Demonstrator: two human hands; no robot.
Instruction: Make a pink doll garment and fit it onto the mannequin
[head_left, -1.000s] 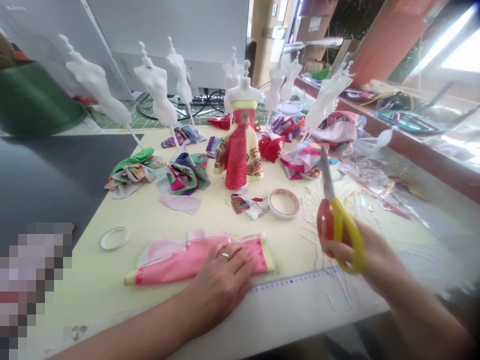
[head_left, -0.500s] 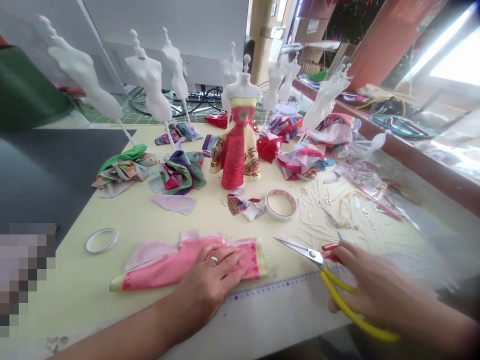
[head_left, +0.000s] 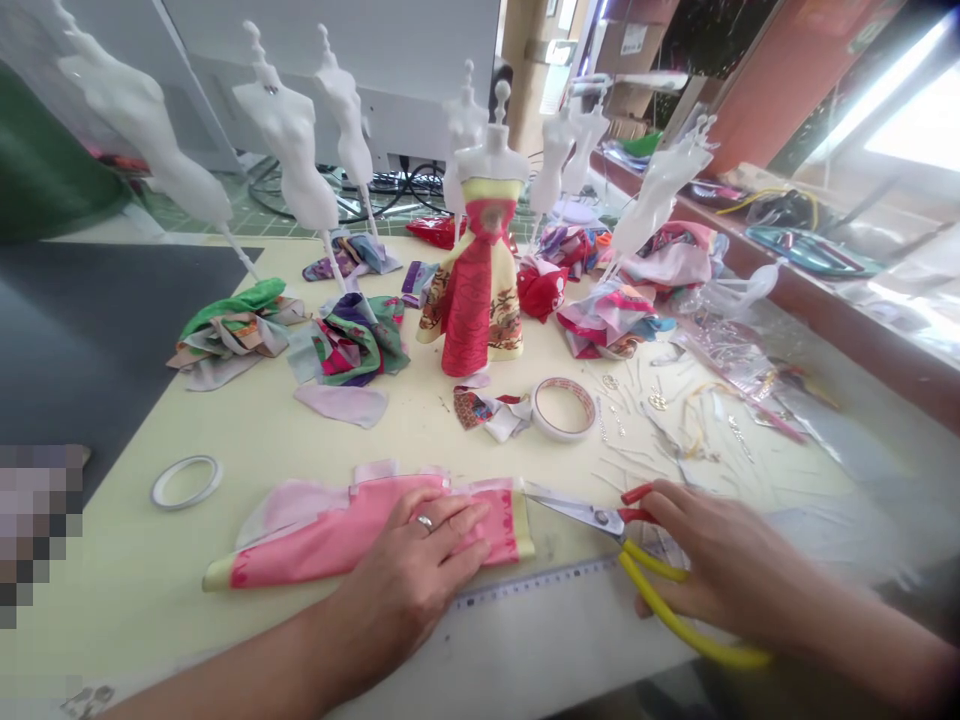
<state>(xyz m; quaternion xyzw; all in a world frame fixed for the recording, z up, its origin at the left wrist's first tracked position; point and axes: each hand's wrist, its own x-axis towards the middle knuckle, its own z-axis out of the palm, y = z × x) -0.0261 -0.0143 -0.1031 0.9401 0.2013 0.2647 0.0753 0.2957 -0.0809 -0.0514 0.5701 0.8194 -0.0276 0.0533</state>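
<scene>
Pink cloth [head_left: 322,540] is laid on the worktop [head_left: 247,430] at 7 o'clock in the view and is held down under the left hand [head_left: 427,560], whose fingers are slightly apart. The scissors [head_left: 601,517] are gripped by the right hand [head_left: 727,570] at 4 o'clock, its fingers clamped on the handles, which are spread. The blade tips are pointed at the upper corner of the cloth's yellow end; whether it is touched cannot be told. From the cloth, the tape roll [head_left: 564,436] is seen at 2 o'clock, the red-and-yellow dress [head_left: 469,320] at 1, and the narrow ring [head_left: 174,504] at 10.
</scene>
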